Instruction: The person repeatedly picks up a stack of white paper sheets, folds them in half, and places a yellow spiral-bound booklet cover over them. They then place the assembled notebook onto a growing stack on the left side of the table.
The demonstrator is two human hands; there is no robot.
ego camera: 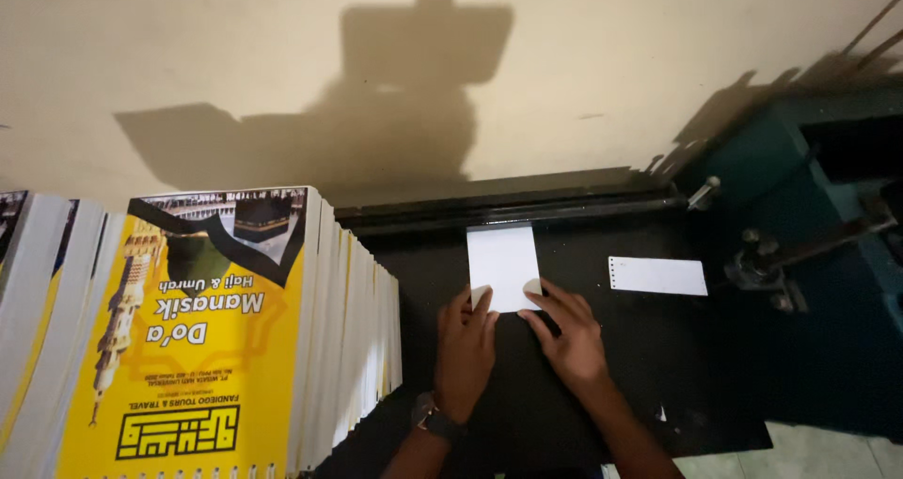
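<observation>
A small white stack of paper sheets (503,261) lies on the black bed (621,347) of a punching machine, its far edge against the black back rail (527,211). My left hand (464,343) presses its fingertips on the near left corner of the sheets. The fingers of my right hand (567,333) rest on the near right corner. A watch sits on my left wrist. Both hands lie flat, gripping nothing.
A tall stack of yellow-covered booklets (202,333) stands left of the machine, with more stacks beyond it. A white strip with punched holes (658,276) lies on the bed to the right. A teal machine frame with a lever (800,253) is at the right. A beige wall is behind.
</observation>
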